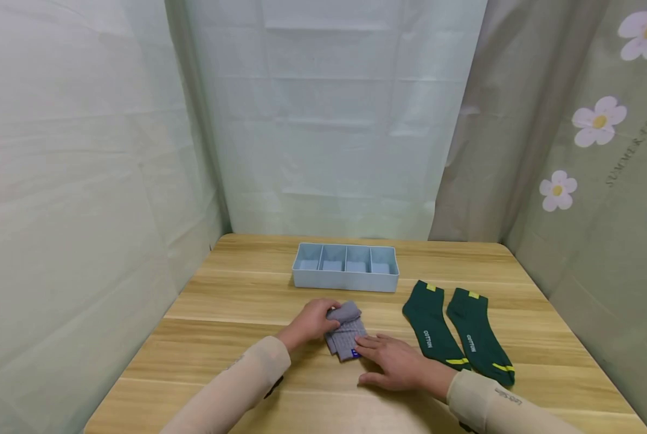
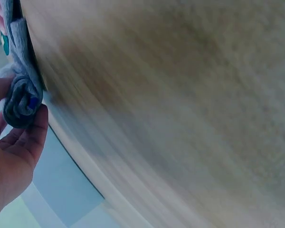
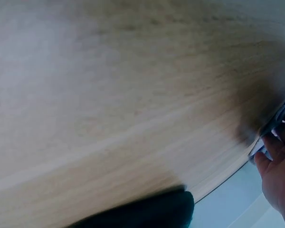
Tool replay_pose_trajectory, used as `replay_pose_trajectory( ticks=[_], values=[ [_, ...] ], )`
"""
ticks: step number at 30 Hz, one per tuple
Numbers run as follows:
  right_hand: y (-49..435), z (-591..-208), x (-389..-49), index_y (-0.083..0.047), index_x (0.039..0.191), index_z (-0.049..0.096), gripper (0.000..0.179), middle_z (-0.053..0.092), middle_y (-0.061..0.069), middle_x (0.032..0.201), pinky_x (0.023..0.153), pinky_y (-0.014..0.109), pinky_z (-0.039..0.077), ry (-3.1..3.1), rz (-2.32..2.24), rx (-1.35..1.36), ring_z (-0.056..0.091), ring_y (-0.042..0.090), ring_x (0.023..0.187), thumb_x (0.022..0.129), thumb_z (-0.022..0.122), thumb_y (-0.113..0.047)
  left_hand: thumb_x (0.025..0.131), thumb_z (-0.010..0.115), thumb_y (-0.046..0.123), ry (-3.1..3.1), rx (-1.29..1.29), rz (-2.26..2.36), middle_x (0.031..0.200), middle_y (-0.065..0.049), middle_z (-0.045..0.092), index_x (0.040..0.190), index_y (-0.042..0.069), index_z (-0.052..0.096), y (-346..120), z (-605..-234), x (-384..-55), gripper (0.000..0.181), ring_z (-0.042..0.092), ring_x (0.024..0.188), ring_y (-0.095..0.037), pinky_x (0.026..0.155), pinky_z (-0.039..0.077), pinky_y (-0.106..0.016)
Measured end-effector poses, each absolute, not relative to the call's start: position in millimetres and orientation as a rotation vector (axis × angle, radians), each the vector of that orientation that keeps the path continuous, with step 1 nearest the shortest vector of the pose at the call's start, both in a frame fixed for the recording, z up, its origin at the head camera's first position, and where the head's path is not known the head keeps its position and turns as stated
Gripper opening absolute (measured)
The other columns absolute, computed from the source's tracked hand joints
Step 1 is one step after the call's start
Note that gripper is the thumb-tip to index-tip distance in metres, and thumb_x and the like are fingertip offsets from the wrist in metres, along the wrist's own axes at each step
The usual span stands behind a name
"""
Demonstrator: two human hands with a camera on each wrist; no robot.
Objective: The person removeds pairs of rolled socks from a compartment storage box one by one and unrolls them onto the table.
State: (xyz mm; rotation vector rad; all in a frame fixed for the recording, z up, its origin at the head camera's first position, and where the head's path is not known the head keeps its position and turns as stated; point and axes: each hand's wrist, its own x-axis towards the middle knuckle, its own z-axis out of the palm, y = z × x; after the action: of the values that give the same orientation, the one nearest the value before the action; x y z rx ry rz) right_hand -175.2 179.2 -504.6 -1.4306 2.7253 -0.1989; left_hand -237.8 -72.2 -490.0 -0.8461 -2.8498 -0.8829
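A pair of grey socks (image 1: 350, 337) lies on the table, its far end rolled up. My left hand (image 1: 314, 319) pinches that rolled end from the left; in the left wrist view the grey roll (image 2: 23, 102) shows as a spiral between thumb and fingers. Over the near right edge of the socks, my right hand (image 1: 394, 361) rests with extended fingers touching the fabric near a small blue label (image 1: 355, 354). To the right lie two dark green socks, one (image 1: 431, 322) beside the other (image 1: 476, 337), flat with yellow marks and the word COTTON.
A light blue box (image 1: 345, 280) with several compartments stands behind the grey socks. The wooden table (image 1: 204, 361) has a wall of pale cloth (image 1: 329, 150) behind it and more cloth at both sides, flowered on the right.
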Motion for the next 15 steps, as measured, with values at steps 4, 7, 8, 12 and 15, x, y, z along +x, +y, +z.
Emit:
replay_pose_trajectory(
  ticks=[4,7,8,12,15],
  values=[
    [183,-502,-177,-0.01,0.146,0.05,0.071,0.043,0.007,0.153,0.11,0.05,0.035,2.704,-0.22,-1.439,0.043,0.023,0.138,0.099,0.042,-0.063,0.083,0.076,0.008,-2.864,-0.766,-0.919,0.103,-0.015,0.07,0.111,-0.005,0.068,-79,-492,-239,0.031,0.065,0.093,-0.026,0.085,0.052,-0.043],
    [184,-500,-180,-0.011,0.145,0.052,0.068,0.046,0.006,0.151,0.11,0.05,0.035,2.695,-0.214,-1.434,0.044,0.022,0.137,0.099,0.044,-0.061,0.083,0.076,0.01,-2.896,-0.724,-0.925,0.096,-0.01,0.07,0.107,-0.002,0.07,-84,-491,-241,0.027,0.063,0.086,-0.021,0.079,0.052,-0.039],
    [184,-499,-182,-0.011,0.143,0.054,0.067,0.048,0.006,0.149,0.11,0.05,0.036,2.698,-0.212,-1.438,0.046,0.021,0.136,0.099,0.045,-0.059,0.083,0.076,0.011,-2.901,-0.726,-0.915,0.094,-0.009,0.07,0.105,-0.001,0.071,-86,-491,-241,0.026,0.063,0.084,-0.02,0.077,0.052,-0.038],
    [176,-493,-186,-0.009,0.137,0.06,0.06,0.058,0.006,0.138,0.109,0.049,0.038,2.734,-0.222,-1.447,0.054,0.02,0.128,0.101,0.046,-0.054,0.084,0.076,0.013,-2.931,-0.739,-0.934,0.09,-0.005,0.069,0.101,0.001,0.072,-90,-488,-243,0.022,0.06,0.079,-0.016,0.071,0.051,-0.033],
    [164,-488,-186,-0.008,0.138,0.058,0.06,0.06,0.009,0.136,0.109,0.048,0.038,2.763,-0.229,-1.419,0.054,0.024,0.127,0.102,0.045,-0.054,0.084,0.076,0.014,-2.961,-0.732,-0.971,0.09,-0.005,0.069,0.101,0.002,0.072,-91,-485,-243,0.021,0.059,0.077,-0.015,0.069,0.05,-0.032]
  ],
)
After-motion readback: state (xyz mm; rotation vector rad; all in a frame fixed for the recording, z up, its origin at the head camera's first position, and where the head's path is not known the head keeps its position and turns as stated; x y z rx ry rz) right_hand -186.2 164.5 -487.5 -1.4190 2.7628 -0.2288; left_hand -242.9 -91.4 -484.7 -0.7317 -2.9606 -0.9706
